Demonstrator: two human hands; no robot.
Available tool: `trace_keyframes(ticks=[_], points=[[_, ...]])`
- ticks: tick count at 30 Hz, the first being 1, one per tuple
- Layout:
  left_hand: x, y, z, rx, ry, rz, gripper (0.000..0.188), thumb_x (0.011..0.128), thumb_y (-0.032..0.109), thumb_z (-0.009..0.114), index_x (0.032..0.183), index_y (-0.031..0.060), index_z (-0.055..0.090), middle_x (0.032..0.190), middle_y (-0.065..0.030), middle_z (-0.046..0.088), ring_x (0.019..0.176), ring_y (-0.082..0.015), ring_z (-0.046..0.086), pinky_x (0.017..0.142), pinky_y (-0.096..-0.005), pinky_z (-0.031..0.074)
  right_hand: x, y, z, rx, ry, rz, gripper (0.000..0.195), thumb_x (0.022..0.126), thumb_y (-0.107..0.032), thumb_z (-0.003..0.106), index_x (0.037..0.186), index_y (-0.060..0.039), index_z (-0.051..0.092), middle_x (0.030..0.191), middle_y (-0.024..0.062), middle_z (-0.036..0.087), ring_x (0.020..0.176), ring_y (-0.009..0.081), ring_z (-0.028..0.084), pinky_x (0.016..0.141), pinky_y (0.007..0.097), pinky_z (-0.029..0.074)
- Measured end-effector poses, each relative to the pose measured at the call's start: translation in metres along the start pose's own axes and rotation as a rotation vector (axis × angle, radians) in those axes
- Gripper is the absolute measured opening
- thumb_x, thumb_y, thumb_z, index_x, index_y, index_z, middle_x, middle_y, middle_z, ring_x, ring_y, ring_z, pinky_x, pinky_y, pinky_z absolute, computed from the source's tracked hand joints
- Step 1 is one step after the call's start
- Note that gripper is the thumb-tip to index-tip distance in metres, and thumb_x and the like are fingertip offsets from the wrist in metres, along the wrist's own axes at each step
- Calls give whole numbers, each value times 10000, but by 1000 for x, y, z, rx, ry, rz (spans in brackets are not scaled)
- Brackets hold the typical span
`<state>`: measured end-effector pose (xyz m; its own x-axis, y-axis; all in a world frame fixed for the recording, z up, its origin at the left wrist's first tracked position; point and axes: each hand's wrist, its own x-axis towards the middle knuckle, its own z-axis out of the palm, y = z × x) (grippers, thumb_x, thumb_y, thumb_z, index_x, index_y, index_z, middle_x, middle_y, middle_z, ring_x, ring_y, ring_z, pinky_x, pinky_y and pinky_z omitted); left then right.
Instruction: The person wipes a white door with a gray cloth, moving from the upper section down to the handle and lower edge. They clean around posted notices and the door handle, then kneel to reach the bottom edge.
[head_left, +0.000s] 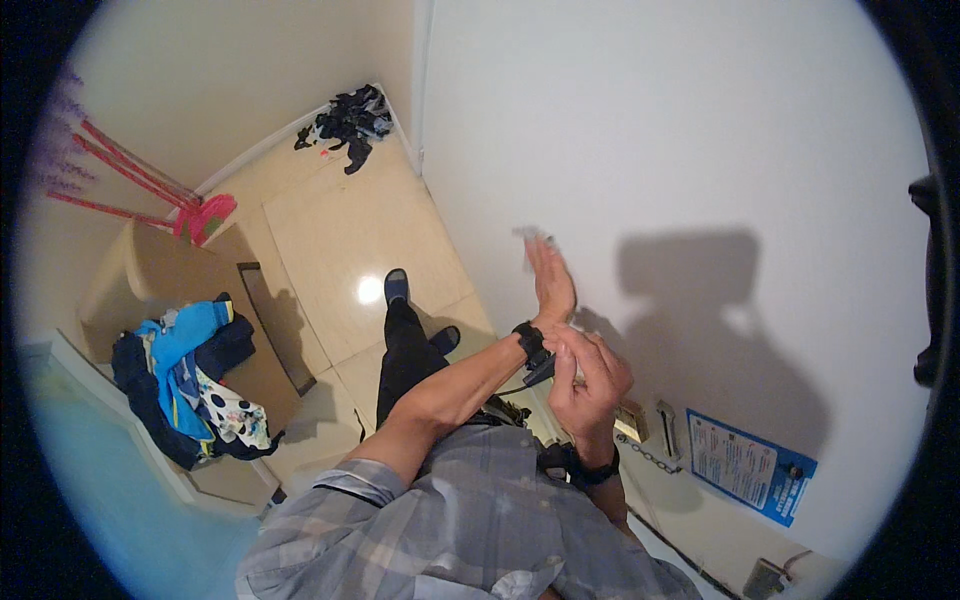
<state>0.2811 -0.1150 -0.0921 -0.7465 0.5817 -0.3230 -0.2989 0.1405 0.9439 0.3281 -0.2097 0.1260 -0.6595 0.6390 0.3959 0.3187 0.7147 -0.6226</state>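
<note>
My left hand (553, 281) is stretched out in front of the white door, palm edge towards me. Its fingers are extended and blurred at the tips. A black strap (529, 341) goes round the left wrist, with a dark device (541, 369) on its underside. Against that wrist, beside the strap, rest the bent thumb and forefinger of my right hand (592, 379). Whether they pinch anything is hidden. Another black strap (596, 474) with a small device (555, 459) circles my right wrist.
The white door (675, 150) bears a door chain (649, 455) and a blue printed notice (750, 465). Clothes (191, 375) lie heaped on a brown cabinet (195, 277) at left. Dark bags (352, 120) lie in the corner, near a pink pot (206, 217) with red stems.
</note>
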Motion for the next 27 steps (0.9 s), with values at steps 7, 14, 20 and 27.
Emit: trace_keyframes(ticks=[7,14,20,27], points=[[38,102,-12,182,102,892,592,1094,317,310,1618,71,189,1684,-244,41,1557,-424,36,1242,-542,66,8,13,15,-24,-45,38,181,904,-1,629,1075,-12,688,935,135,741,824,301,721,707,386,565],[83,-17,-28,15,44,124,621,1099,390,263,1596,18,224,1685,-211,95,1559,-376,71,1263,-429,90,15,27,39,-69,-133,82,177,906,-7,620,1057,-36,708,934,142,736,796,317,715,702,392,563],[78,-34,-14,-110,81,-81,628,1099,405,237,1593,16,236,1678,-214,130,1559,-368,78,1266,-423,72,16,27,50,17,-161,17,182,901,-13,621,1057,-31,714,907,141,732,766,316,711,658,388,557],[56,124,-12,174,87,841,553,1036,244,453,1565,131,338,1677,-221,136,1541,-467,90,1223,-594,131,17,32,45,16,-109,83,190,892,-5,623,1058,-20,714,912,135,738,773,299,720,671,382,565]])
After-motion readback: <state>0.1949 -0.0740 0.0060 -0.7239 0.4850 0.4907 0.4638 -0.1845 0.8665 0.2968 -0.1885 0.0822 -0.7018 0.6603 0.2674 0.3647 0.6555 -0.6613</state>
